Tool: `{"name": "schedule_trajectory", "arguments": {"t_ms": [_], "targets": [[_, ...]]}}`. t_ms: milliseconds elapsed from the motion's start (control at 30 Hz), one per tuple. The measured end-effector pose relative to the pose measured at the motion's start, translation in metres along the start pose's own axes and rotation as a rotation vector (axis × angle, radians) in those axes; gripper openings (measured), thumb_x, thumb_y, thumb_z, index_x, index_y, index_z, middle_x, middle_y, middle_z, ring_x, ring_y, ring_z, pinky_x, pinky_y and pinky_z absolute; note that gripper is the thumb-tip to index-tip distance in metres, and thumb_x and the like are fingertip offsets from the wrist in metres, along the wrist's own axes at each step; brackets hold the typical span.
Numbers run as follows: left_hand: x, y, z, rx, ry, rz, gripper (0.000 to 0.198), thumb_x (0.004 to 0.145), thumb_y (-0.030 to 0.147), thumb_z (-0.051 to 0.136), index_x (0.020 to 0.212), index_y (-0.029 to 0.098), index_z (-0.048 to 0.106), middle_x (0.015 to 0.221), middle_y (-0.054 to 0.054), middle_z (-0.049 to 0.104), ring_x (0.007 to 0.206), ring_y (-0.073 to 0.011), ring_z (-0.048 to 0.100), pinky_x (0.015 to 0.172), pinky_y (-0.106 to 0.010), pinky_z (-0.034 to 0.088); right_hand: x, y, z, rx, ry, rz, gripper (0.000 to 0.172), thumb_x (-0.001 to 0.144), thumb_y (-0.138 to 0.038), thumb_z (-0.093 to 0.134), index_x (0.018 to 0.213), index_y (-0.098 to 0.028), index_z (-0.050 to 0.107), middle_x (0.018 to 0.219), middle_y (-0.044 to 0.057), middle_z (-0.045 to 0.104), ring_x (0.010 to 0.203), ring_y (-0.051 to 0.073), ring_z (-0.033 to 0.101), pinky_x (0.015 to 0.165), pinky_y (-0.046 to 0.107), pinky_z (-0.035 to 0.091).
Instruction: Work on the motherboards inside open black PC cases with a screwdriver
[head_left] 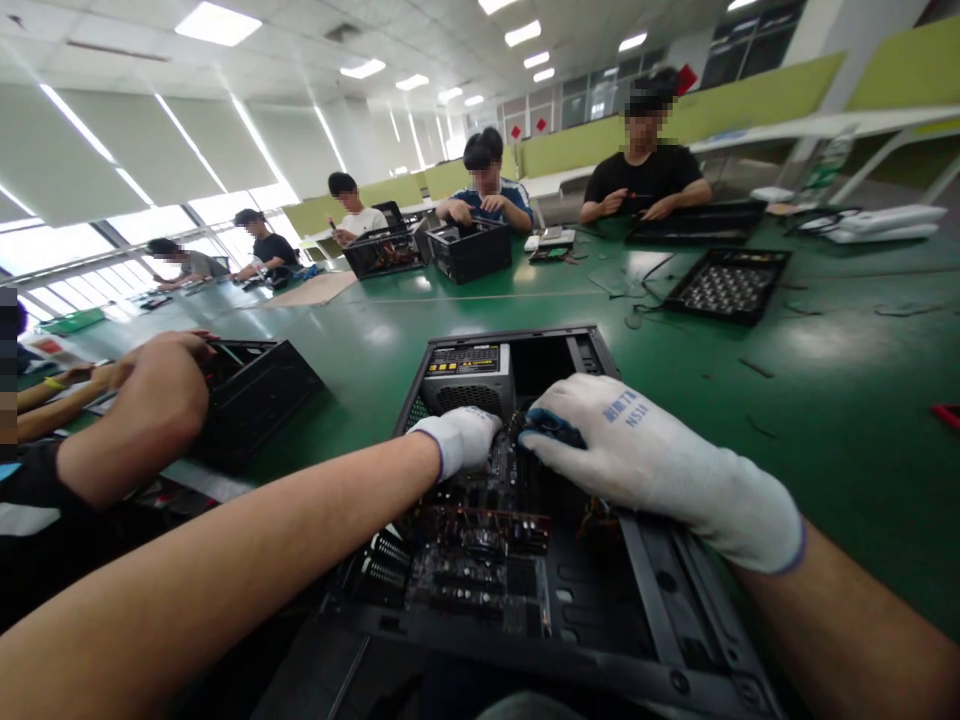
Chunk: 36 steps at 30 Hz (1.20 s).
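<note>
At far left, well apart from the wearer's hands, a co-worker's bare hand [161, 400] rests on a second black case [259, 400]. Moving right, the wearer's left hand [461, 440], in a white glove, dips into an open computer case [675, 610] lying flat on the green table [832, 400]. Its fingers are curled down out of sight, so it cannot be told whether they clasp anything. Just behind this hand sits the power supply [465, 375]; just below and in front of it lies the motherboard [480, 570]. Close beside it, the gloved right hand [637, 455] reaches in from the right, its blue-coated fingertips bent down to almost the same spot on the board. What they hold or press is hidden. The step in hand looks like seating or freeing a small part or plug at the board's far edge, next to the power supply. The next move probably calls for a firm, straight two-handed push or pull without flexing the board. Further right and well beyond both hands lies a black tray [727, 285].
</note>
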<state>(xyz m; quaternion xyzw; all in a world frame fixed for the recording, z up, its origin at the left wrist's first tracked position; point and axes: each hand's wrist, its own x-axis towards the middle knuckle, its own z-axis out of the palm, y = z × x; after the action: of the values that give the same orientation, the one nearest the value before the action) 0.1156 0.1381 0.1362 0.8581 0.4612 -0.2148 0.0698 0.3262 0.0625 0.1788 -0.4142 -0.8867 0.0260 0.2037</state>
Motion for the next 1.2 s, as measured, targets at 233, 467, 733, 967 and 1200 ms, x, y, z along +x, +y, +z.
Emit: {"name": "schedule_trajectory", "arguments": {"t_ms": [233,467,733,967,1200], "targets": [[0.002,0.001,0.007,0.009,-0.023,-0.002,0.041,0.081,0.034,0.080,0.117,0.016,0.073,0.121,-0.015,0.077,0.114,-0.0325,0.074,0.100,-0.037,0.057,0.000,-0.002,-0.002,-0.001,0.006,-0.012,0.038,0.103,-0.050,0.056,0.110,-0.017,0.073,0.106,0.010,0.074,0.100,0.025,0.066,0.090,0.036,0.047],[0.004,0.003,0.005,0.033,-0.048,-0.017,0.037,0.086,0.030,0.074,0.121,0.018,0.074,0.123,-0.014,0.077,0.115,-0.0299,0.073,0.101,-0.035,0.056,0.000,-0.003,-0.003,-0.008,0.010,-0.018,0.038,0.103,-0.050,0.057,0.111,-0.016,0.072,0.108,0.011,0.074,0.099,0.025,0.066,0.089,0.036,0.047],[0.000,0.006,-0.002,0.067,-0.081,-0.033,0.035,0.086,0.026,0.074,0.118,0.015,0.076,0.121,-0.016,0.078,0.114,-0.0311,0.074,0.102,-0.037,0.056,0.000,-0.003,-0.004,-0.011,0.006,-0.022,0.036,0.103,-0.049,0.056,0.106,-0.017,0.072,0.104,0.010,0.074,0.096,0.024,0.065,0.086,0.035,0.046],[-0.004,0.007,-0.003,0.071,-0.064,-0.044,0.032,0.086,0.025,0.075,0.116,0.014,0.076,0.120,-0.015,0.078,0.111,-0.0296,0.074,0.099,-0.035,0.056,-0.001,-0.002,-0.003,-0.018,0.001,-0.029,0.038,0.104,-0.050,0.055,0.108,-0.016,0.072,0.107,0.011,0.074,0.100,0.026,0.065,0.090,0.036,0.046],[-0.006,0.008,-0.004,0.095,-0.054,-0.069,0.027,0.091,0.024,0.068,0.116,0.018,0.076,0.122,-0.011,0.078,0.111,-0.0262,0.073,0.097,-0.032,0.054,0.000,-0.001,-0.002,-0.019,0.009,-0.036,0.038,0.103,-0.049,0.056,0.109,-0.015,0.072,0.107,0.011,0.073,0.098,0.026,0.065,0.089,0.037,0.046]]}}
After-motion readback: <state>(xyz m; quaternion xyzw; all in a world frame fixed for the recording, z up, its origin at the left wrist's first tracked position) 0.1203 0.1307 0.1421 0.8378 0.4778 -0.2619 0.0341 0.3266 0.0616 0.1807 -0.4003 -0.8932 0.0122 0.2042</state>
